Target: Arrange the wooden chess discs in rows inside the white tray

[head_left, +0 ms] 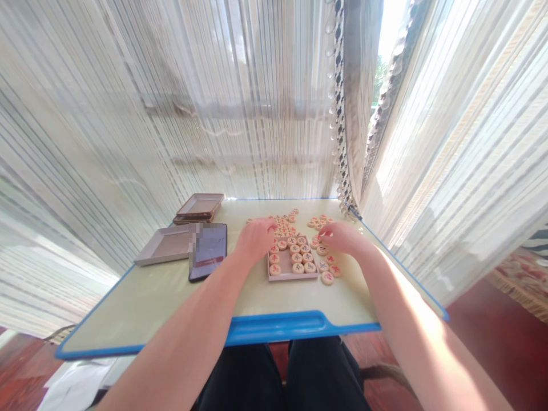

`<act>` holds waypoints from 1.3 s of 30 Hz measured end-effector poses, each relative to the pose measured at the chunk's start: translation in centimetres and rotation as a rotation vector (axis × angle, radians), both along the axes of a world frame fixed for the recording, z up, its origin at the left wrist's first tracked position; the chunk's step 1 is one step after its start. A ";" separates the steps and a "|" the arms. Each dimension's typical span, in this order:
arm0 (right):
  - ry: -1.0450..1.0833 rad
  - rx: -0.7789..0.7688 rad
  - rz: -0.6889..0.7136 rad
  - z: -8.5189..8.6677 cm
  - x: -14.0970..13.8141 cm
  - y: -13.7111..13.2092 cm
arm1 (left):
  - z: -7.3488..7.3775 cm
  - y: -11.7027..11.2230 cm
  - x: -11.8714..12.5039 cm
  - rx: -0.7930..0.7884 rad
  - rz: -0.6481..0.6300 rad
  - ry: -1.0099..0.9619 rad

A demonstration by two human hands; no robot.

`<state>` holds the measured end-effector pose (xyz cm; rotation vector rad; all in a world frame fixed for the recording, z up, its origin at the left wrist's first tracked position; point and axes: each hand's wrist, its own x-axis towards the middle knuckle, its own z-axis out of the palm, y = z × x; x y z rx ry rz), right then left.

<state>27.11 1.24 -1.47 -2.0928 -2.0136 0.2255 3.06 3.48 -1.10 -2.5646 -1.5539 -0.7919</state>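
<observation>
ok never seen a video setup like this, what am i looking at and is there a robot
No robot: these are a person's two bare hands, and the single picture comes from a camera worn on their head, looking forward and down. On the table sits a shallow box partly filled with round pieces bearing characters. The left hand is at its far left corner; the right hand is among loose pieces beside it. Whether either grips one is too small to tell. Further left are a tablet and trays.
</observation>
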 end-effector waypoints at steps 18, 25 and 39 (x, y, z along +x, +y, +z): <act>0.053 -0.040 -0.103 0.9 -0.3 -0.7 | 0.0 -0.2 0.7 -0.083 -0.081 0.083; 0.001 -0.082 -0.082 1.5 -0.5 -1.3 | 0.4 -0.2 0.7 -0.116 0.054 0.103; 0.034 -0.003 0.050 1.9 -1.0 -2.3 | 0.1 0.2 0.3 -0.117 0.098 0.006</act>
